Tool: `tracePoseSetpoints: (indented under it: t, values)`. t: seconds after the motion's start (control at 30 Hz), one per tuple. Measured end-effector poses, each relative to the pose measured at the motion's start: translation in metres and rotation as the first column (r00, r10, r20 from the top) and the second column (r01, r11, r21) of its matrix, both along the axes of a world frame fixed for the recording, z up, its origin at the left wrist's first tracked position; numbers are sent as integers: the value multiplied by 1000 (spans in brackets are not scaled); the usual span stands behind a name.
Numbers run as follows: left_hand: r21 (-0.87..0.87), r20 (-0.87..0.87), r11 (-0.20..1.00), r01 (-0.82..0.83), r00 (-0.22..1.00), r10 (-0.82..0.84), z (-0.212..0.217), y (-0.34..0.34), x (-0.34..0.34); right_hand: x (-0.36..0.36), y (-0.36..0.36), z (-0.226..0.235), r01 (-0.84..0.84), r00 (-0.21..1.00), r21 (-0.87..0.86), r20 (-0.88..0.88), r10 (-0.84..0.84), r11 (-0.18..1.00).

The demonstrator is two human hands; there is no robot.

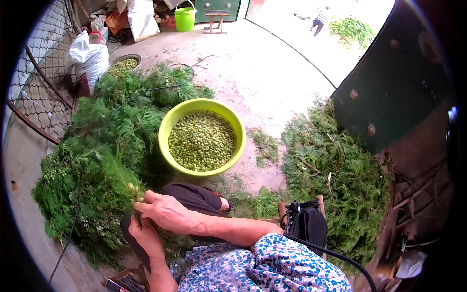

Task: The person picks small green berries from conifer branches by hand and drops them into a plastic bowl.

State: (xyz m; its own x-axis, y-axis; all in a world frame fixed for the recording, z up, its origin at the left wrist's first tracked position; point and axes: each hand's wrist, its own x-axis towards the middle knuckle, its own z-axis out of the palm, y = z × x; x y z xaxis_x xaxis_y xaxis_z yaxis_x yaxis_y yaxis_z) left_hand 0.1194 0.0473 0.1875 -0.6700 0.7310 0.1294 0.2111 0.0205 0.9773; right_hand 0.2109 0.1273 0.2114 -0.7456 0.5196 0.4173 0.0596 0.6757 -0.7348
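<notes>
My two hands meet above my knees, just left of the middle. My right hand (168, 211) is closed in a pinch at the base of a feathery evergreen sprig (116, 174) with small pale-green cones near the fingertips. Just below it, my left hand (143, 236) is closed on the same sprig's lower end; its fingertips are partly hidden by the right hand. Ahead of the hands stands a yellow-green basin (239, 146) holding many small round green cones (202, 141). A large heap of evergreen branches (73, 194) lies to the left, beside and behind the sprig.
Another pile of evergreen branches (335, 194) spreads at the right, by a dark green door (389, 92). A black bag (309, 224) sits beside me. At the back are a metal bowl (138, 59), white sack (92, 61), green bucket (185, 20) and small stool (216, 22). A cable (78, 209) crosses the left heap.
</notes>
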Motion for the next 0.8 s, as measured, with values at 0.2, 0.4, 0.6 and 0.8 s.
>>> tracePoseSetpoints:
  t: [0.2,0.4,0.6,0.8]
  values:
    - [-16,-162,1000,8,987,-10,-10,-4,-1,-6,-1,-1,100,993,-76,68,-95,992]
    - [-42,-93,998,52,994,-55,-1,-3,2,-5,13,-13,78,992,-136,-92,-91,988]
    - [-38,-162,998,54,985,-59,11,-2,8,3,16,-5,84,992,-117,-81,-93,990]
    - [-55,-172,998,6,985,-15,30,-1,12,6,2,-2,90,977,-67,-187,-101,994]
